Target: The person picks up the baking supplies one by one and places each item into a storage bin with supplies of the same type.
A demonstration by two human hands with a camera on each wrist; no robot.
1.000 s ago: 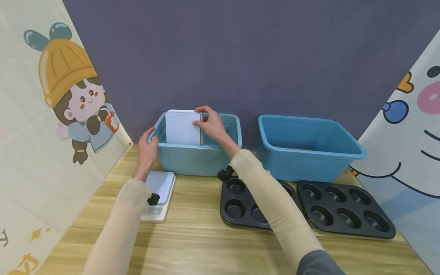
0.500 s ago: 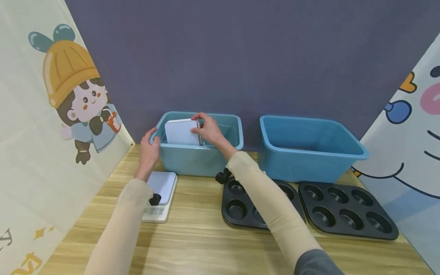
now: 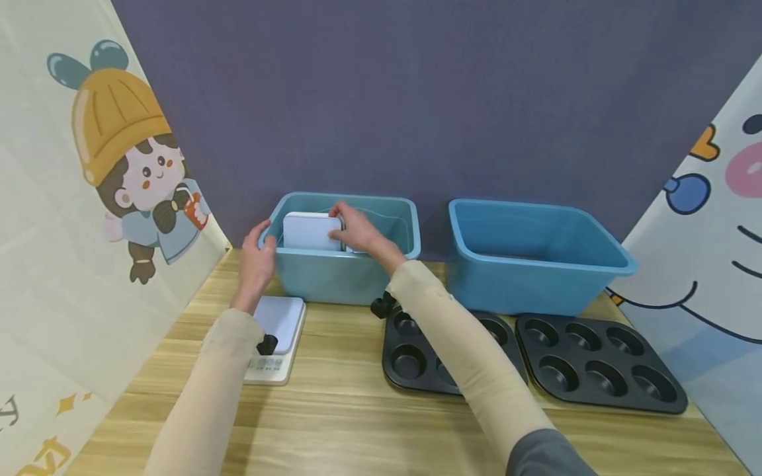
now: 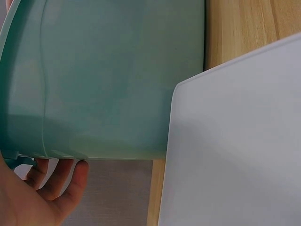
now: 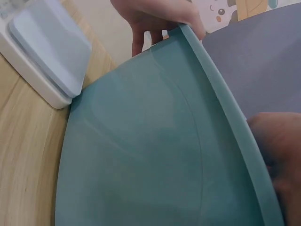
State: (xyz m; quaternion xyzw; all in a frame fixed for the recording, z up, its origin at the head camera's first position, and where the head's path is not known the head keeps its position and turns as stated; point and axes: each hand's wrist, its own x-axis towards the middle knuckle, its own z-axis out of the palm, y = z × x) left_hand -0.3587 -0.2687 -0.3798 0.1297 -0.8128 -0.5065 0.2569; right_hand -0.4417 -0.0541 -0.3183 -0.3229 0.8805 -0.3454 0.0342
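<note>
My right hand [image 3: 360, 231] pinches the right edge of a white kitchen scale [image 3: 309, 233], which stands upright inside the left blue bin [image 3: 333, 277]. Its lower part is hidden behind the bin's front wall. With my left hand [image 3: 256, 268] I grip the bin's left rim; in the right wrist view that hand [image 5: 162, 16] has its fingers down the outside wall. My right hand [image 5: 282, 155] is partly hidden behind the rim there. A second kitchen scale [image 3: 280, 324] lies flat on the table beside my left forearm, close to the bin's wall in the left wrist view.
Another blue bin [image 3: 542, 281] stands to the right. Two black muffin pans [image 3: 601, 363] lie in front of it, the nearer-left pan [image 3: 407, 380] partly under my right forearm. A dark cloth wall [image 3: 428, 99] rises behind the bins on the wooden table [image 3: 333, 410].
The scale in my right hand has moved down into the left bin, so less of it shows above the front rim. My left hand has stayed on the rim.
</note>
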